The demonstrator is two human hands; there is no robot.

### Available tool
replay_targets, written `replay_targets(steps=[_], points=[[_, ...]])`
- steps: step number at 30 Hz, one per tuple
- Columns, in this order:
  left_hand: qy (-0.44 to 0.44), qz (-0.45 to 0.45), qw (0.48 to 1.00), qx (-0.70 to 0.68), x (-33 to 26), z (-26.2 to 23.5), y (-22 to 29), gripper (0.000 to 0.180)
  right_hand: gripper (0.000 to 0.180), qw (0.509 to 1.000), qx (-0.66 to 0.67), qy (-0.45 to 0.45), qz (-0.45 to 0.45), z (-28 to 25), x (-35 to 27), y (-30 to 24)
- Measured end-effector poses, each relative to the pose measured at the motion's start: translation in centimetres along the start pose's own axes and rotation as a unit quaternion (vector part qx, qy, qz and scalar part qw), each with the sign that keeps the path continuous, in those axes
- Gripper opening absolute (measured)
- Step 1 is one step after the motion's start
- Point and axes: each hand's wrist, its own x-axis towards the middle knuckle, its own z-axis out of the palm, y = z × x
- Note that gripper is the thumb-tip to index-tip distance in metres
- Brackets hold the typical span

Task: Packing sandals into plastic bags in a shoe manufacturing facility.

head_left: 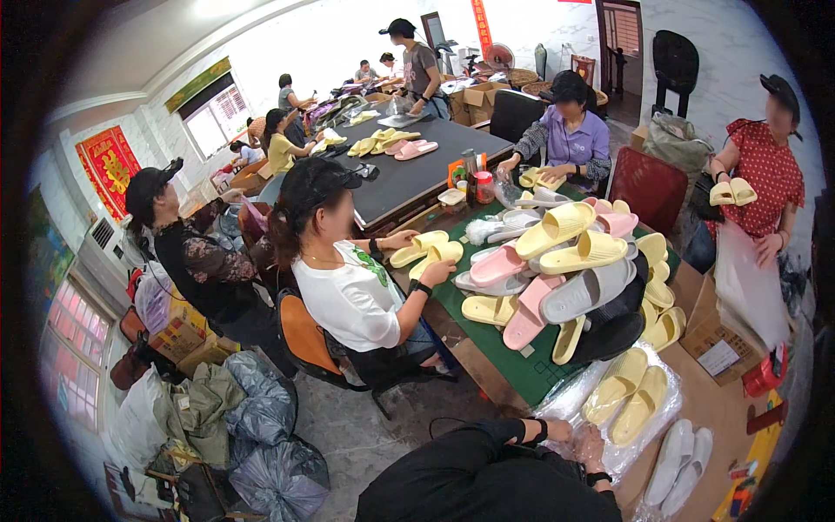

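At the lower table edge, my left hand (pixel 558 431) is closed at the near edge of a clear plastic bag (pixel 546 405). My right hand (pixel 590 447) is beside it, fingers bent together on the same plastic. A pair of yellow slippers (pixel 639 407) lies side by side in or on this bag; I cannot tell which. Farther right is a pair of grey slippers (pixel 678 468) in clear plastic. Beyond the bag rises a heap of loose pink, white, black and yellow slippers, with a grey slipper (pixel 588 291) across its front.
A co-worker in white (pixel 348 291) handles yellow slippers on the left. Another in purple (pixel 570 139) sits across the table. A person in red (pixel 757 174) stands right by an open carton (pixel 718 339). Bulging bags (pixel 261 409) lie on the floor at left.
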Motion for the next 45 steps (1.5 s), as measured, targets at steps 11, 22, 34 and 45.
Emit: replay_targets(steps=[11, 22, 34, 45], points=[[0.009, 0.084, 0.992, 0.096, 0.7, 1.3, -1.2, 0.021, 0.058, 1.000, -0.002, -0.027, 0.015, 0.3, -2.4, 5.5], [0.024, 0.144, 0.969, 0.198, 3.2, 4.0, -2.9, 0.015, 0.054, 0.978, 0.202, 0.014, 0.052, -0.4, -2.1, 3.5], [0.011, 0.056, 0.994, 0.089, 0.3, 0.7, -0.9, 0.029, 0.041, 0.999, -0.016, 0.038, -0.030, -2.2, -0.8, -0.3], [0.014, 0.034, 0.996, 0.087, 0.0, 0.6, -0.1, 0.032, 0.062, 0.991, -0.017, 0.064, 0.119, 1.6, -2.8, 4.2]])
